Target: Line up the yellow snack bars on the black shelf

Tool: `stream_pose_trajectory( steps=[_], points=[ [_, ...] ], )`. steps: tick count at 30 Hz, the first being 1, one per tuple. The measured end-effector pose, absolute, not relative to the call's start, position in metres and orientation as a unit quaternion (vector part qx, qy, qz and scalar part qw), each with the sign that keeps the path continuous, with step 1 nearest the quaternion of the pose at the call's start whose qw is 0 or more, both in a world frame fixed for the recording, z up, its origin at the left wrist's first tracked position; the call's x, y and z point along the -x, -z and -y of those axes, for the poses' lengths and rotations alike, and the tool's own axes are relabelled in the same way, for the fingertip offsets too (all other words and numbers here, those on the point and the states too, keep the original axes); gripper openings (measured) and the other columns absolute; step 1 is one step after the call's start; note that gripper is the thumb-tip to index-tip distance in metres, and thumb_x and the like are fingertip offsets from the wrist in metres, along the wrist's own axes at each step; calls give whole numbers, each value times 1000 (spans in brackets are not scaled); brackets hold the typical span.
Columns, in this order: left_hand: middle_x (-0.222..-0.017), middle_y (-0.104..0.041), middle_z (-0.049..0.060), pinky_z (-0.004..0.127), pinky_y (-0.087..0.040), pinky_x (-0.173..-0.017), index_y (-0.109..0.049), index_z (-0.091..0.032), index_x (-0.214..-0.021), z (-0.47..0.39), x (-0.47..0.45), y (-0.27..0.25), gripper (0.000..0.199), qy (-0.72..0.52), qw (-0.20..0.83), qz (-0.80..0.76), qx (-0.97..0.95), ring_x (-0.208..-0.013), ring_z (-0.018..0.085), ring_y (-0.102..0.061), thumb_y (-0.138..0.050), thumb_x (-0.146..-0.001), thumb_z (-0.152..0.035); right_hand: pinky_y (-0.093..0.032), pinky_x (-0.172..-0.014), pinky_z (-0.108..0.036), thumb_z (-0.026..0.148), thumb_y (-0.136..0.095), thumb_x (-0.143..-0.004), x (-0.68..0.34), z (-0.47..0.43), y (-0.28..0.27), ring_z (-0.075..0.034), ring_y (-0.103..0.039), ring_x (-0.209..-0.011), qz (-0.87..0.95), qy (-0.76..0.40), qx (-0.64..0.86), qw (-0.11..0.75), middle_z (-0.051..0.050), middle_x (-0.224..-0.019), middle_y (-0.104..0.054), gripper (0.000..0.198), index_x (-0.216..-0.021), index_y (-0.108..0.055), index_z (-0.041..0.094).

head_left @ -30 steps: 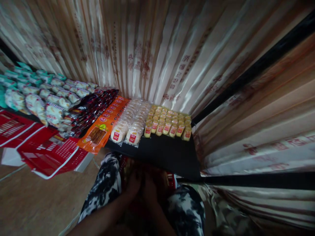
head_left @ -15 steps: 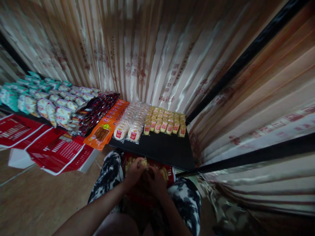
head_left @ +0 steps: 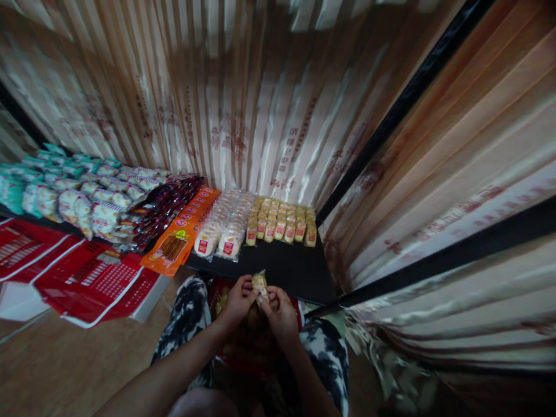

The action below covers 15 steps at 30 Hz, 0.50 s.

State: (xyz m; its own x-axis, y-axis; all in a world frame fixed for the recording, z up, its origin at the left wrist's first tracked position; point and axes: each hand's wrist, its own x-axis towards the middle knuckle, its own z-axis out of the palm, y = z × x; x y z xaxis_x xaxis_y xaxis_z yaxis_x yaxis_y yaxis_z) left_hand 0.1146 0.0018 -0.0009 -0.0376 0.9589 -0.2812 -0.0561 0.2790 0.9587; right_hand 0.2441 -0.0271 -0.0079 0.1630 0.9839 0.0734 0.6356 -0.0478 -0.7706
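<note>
Pinches a small yellow packet [head_left: 259,282] between the fingertips of both left hand [head_left: 238,300] and right hand [head_left: 283,315], just off the near edge of a black shelf [head_left: 295,271] and above a red bag [head_left: 215,292]. Looks well advanced, to judge by the tight yellow rows [head_left: 280,223] already set toward the back of the shelf; leaves bare surface in front of them, and at least the held packet not yet set down. (Cannot make out the bag's contents; too dark.) Crinkles to a clear film tip at the top of the held packet. Turns smooth and matte across the shelf, slick and see-through over the clear-wrapped white rounds [head_left: 228,229] left of the rows, flat and vivid on the orange packet [head_left: 176,237] beside them, dark and glossy in the overlapping pile [head_left: 167,208] beyond, plump in the white-and-green pouches [head_left: 76,202] farther left. Falls behind in satiny folds of curtain [head_left: 256,116].
</note>
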Motion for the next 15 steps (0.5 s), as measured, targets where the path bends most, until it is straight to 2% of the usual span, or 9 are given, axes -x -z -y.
stream_pose_trajectory(
  steps=[5,8,12,15],
  points=[
    [-72,-57,-1,19,-44,-51,-54,-14,-95,-5,-126,-10,34,-449,620,-536,-356,-60,9,-56,-66,-65,-23,-44,-60,-26,40,-48,-80,-249,26,-8,-16,-59,-71,636,-104,700,306,-4,-87,-57,28,-100,-56,21],
    [-79,-59,2,21,-46,-55,-54,-14,-97,-5,-134,-19,43,-456,662,-489,-340,-65,11,-59,-71,-62,-33,-43,-55,-25,39,-44,-83,-247,26,-14,-16,-59,-69,647,-58,710,274,-5,-92,-55,30,-104,-55,21],
    [-87,-61,5,21,-46,-59,-55,-15,-97,-9,-138,-28,44,-472,652,-483,-344,-70,12,-60,-71,-61,-35,-46,-58,-25,35,-42,-84,-241,27,-18,-16,-60,-72,663,-63,692,279,-7,-98,-55,33,-112,-53,21],
    [-83,-63,4,22,-46,-65,-55,-14,-95,-15,-137,-28,37,-484,630,-494,-351,-72,12,-59,-68,-64,-31,-49,-64,-26,35,-43,-85,-238,27,-18,-16,-60,-76,678,-102,656,316,-8,-103,-55,34,-114,-54,22]
  ],
)
